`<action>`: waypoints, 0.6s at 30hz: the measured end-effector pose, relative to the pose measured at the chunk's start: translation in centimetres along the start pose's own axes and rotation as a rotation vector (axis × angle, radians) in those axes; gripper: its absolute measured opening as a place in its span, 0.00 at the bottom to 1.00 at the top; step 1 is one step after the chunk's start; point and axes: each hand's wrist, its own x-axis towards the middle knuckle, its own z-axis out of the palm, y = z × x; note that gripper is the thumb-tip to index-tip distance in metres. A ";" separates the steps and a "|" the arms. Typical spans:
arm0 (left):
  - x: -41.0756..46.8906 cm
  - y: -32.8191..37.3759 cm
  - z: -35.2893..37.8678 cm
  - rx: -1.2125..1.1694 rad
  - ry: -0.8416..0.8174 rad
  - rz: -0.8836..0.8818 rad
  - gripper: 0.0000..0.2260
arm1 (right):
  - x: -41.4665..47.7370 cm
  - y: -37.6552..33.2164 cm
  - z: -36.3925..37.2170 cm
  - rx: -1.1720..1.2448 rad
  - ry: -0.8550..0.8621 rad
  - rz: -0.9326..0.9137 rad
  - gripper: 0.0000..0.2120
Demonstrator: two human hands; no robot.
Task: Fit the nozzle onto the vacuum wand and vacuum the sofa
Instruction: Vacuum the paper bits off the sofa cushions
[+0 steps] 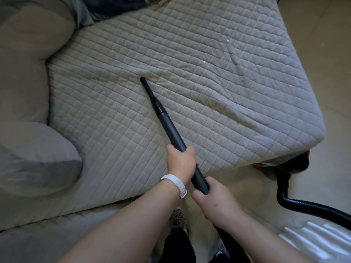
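Note:
A black vacuum wand (171, 128) slants up and to the left over the sofa seat. A narrow black nozzle (150, 93) sits fitted on its far end, with the tip on the quilted grey sofa cover (218, 76). My left hand (181, 164), a white band on its wrist, grips the wand partway down. My right hand (210, 198) grips the wand's lower end, just below the left hand.
Grey sofa cushions (32, 158) line the left side. A black ribbed hose (307, 205) curves over the tiled floor at the right, toward the red and grey vacuum body (273, 168) half hidden under the sofa's corner. Small white specks (227, 41) lie on the cover.

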 end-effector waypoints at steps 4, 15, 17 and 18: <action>0.2 1.5 1.0 0.022 -0.062 0.045 0.07 | 0.2 -0.4 -0.7 0.053 0.058 0.011 0.10; -1.6 4.7 5.0 0.168 -0.251 0.088 0.09 | -0.9 -0.2 -3.6 0.151 0.214 0.072 0.09; -2.0 4.7 5.7 0.205 -0.262 0.099 0.10 | -1.2 0.3 -3.8 0.168 0.231 0.092 0.09; -2.2 4.5 6.0 0.218 -0.268 0.099 0.10 | -1.3 0.6 -3.8 0.165 0.241 0.098 0.10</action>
